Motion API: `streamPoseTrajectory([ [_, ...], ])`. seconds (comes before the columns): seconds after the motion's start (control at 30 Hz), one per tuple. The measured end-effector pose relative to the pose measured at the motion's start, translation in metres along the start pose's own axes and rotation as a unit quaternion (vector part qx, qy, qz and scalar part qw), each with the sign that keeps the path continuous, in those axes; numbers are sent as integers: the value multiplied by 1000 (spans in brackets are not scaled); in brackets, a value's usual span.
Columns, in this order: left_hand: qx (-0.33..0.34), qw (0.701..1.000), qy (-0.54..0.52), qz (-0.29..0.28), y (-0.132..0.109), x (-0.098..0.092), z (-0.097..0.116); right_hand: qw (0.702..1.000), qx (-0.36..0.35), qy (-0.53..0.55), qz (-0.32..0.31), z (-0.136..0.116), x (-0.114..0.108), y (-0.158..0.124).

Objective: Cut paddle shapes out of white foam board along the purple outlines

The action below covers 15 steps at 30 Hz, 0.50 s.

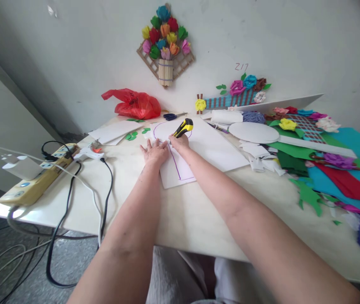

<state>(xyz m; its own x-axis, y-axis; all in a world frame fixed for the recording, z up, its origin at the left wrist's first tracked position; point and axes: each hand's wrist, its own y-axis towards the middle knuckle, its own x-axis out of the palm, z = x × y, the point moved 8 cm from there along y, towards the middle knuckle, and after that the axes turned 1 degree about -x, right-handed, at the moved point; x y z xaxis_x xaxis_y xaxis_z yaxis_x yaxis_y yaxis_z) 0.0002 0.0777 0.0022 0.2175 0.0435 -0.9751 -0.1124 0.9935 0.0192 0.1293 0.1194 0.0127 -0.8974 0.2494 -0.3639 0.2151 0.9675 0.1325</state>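
Note:
A white board (217,147) with a purple outline drawn on it lies flat on the table in front of me. My left hand (155,151) rests with spread fingers on the left part of the board, beside the purple line. In my right hand (180,142) is a yellow and black utility knife (184,126), its handle tilted up to the right. The knife's tip is low at the board near my left fingers; the blade itself is too small to make out.
Left are a power strip (37,175), a white glue gun (89,153) and trailing cables. Behind lie a red plastic bag (132,104), scissors (174,115) and green paper leaves (131,136). A white oval piece (254,132) and coloured paper (341,181) cover the right side.

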Motion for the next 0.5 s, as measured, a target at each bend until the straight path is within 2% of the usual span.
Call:
streamPoseTrajectory([
  [0.5, 1, 1000, -1, 7, 0, -2, 0, 1000, -7, -12, -4, 2, -1, 0],
])
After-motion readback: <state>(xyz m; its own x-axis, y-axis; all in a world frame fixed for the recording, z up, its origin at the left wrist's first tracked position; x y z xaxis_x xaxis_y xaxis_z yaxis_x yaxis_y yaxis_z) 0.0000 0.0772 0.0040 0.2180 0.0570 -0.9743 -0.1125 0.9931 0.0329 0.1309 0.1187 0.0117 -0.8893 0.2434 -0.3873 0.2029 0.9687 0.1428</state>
